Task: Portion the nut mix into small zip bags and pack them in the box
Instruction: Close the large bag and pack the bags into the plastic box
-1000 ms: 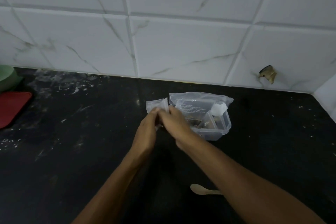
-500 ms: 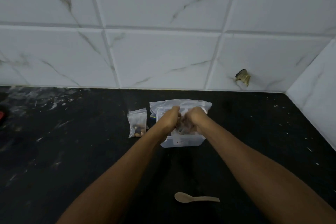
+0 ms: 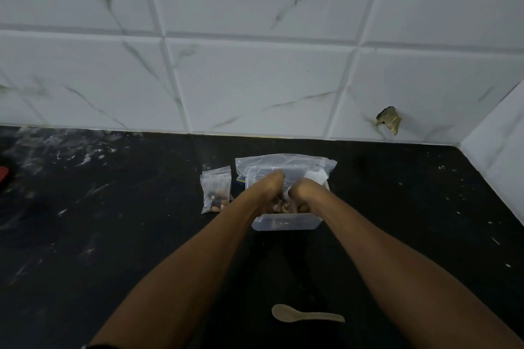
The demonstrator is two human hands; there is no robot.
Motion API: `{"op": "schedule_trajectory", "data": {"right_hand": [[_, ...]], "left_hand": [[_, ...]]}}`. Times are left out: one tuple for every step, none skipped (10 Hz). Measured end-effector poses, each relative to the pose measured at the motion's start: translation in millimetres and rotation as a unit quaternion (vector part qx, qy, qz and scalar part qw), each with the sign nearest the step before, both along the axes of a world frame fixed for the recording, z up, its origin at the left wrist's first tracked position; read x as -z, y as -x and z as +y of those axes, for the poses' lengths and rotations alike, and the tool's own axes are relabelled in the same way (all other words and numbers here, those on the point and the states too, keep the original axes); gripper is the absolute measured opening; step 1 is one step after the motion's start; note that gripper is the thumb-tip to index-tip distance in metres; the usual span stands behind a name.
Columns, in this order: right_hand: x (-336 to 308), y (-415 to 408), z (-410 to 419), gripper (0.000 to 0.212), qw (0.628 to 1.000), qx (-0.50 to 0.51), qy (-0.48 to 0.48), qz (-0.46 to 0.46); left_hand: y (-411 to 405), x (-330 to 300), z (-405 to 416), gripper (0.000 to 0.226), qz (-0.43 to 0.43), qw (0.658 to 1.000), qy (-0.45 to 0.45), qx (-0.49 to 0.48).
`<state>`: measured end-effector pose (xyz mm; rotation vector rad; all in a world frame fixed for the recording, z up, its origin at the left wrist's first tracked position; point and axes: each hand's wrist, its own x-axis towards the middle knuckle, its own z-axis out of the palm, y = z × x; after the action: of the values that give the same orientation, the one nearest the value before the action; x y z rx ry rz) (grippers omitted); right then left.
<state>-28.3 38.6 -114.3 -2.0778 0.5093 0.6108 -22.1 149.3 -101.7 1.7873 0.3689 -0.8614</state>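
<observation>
A clear plastic box (image 3: pixel 286 223) stands on the black counter near the wall. A large clear zip bag (image 3: pixel 283 162) lies over its far side. My left hand (image 3: pixel 269 187) and my right hand (image 3: pixel 304 190) reach into the box side by side with fingers curled. Between them they grip crinkled clear plastic with nuts (image 3: pixel 281 207) showing through; the fingertips are hidden. A small zip bag (image 3: pixel 215 193) with nuts in its bottom lies on the counter just left of the box, apart from both hands.
A pale spoon (image 3: pixel 307 314) lies on the counter close to me, under my right forearm. A tiled wall runs behind the box and turns a corner at the right. A red object (image 3: pixel 3 176) peeks in at the far left edge.
One second ago both hands held the small zip bag left of the box. It now lies on the counter, and both hands have moved into the box. The view shifted right.
</observation>
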Motion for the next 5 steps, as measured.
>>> {"op": "schedule_trajectory", "data": {"right_hand": [[-14,0,6,0.025,0.998,-0.027,0.046,0.039],[-26,7,11,0.021,0.988,-0.043,0.144,0.032],[-30,21,14,0.02,0.988,0.001,0.102,-0.115],[-46,40,39,0.013,0.972,0.04,-0.017,-0.23],[-47,51,80,0.015,0.958,0.062,-0.114,-0.254]], "left_hand": [[6,-6,1,0.045,0.003,1.0,0.011,-0.002],[15,-16,4,0.046,-0.051,0.998,0.014,0.018],[27,-24,20,0.044,-0.148,0.989,0.024,0.005],[40,-29,54,0.045,-0.215,0.974,0.045,-0.052],[41,-21,96,0.04,-0.246,0.96,0.014,-0.133]]}}
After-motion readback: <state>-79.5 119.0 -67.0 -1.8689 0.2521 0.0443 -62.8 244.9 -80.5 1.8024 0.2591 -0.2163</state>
